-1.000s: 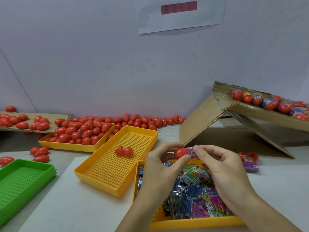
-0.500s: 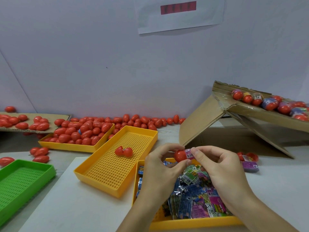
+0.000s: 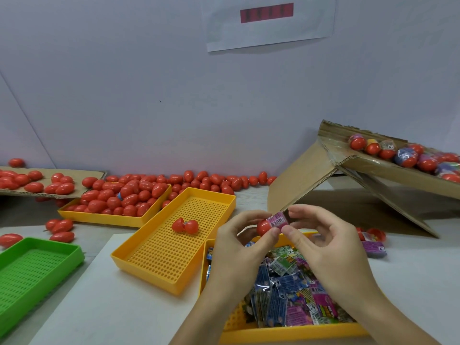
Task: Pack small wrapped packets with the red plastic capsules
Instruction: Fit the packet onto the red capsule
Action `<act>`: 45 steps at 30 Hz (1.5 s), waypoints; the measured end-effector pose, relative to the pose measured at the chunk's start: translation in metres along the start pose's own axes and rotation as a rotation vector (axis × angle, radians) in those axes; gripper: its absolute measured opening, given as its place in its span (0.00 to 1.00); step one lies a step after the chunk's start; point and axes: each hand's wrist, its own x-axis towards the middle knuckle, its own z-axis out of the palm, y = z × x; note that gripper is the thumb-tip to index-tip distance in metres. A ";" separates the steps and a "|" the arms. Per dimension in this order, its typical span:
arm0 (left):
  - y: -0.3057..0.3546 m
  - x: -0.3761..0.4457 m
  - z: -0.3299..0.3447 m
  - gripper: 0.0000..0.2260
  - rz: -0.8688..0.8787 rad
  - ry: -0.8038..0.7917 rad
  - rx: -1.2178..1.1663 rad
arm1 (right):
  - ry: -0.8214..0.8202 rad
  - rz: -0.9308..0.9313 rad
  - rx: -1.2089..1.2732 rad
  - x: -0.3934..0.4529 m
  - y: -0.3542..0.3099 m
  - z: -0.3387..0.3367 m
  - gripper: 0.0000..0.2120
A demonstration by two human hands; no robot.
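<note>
**Packet seated in the red half, clear cap going on**

Compared with a second ago, we have lifted the work a little higher above the packet tray [image 3: 293,332], and the pink packet [image 3: 276,219] now sits deeper in the capsule. Our left hand [image 3: 245,241] pinches the red capsule half [image 3: 263,227] between thumb and fingertips. Our right hand [image 3: 326,241] has its thumb and forefinger closed on the other end, where a clear cap seems to cover the packet; the barcode shows through. We judge this capsule is nearly shut, needing only a last push together.

The counter is pale and crowded. The tray under our hands holds a heap of wrapped packets [image 3: 286,295]. Just beside it lies a second yellow tray [image 3: 129,256] with one opened capsule [image 3: 185,225] on its mesh. Farther back, a third yellow tray [image 3: 99,217] is piled with red capsules, and more of them lie loose along the wall. A green tray [image 3: 77,252] sits at our left. At our right a tilted cardboard box [image 3: 298,185] carries finished capsules [image 3: 403,156] on its upper flap. A plain wall stands behind, with a paper sheet [image 3: 268,23] stuck on it.
</note>
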 end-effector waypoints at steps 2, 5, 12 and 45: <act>-0.001 0.000 -0.001 0.10 -0.022 -0.028 -0.040 | -0.054 0.002 0.013 0.001 -0.001 0.000 0.18; -0.001 -0.001 -0.002 0.10 -0.031 -0.049 -0.053 | -0.085 -0.002 0.022 0.001 -0.002 -0.001 0.17; -0.002 -0.001 -0.001 0.10 -0.059 -0.114 -0.092 | -0.082 -0.003 0.037 0.004 0.001 -0.002 0.19; -0.003 -0.002 0.003 0.18 -0.046 -0.109 0.132 | -0.062 0.084 0.031 0.005 0.006 -0.008 0.13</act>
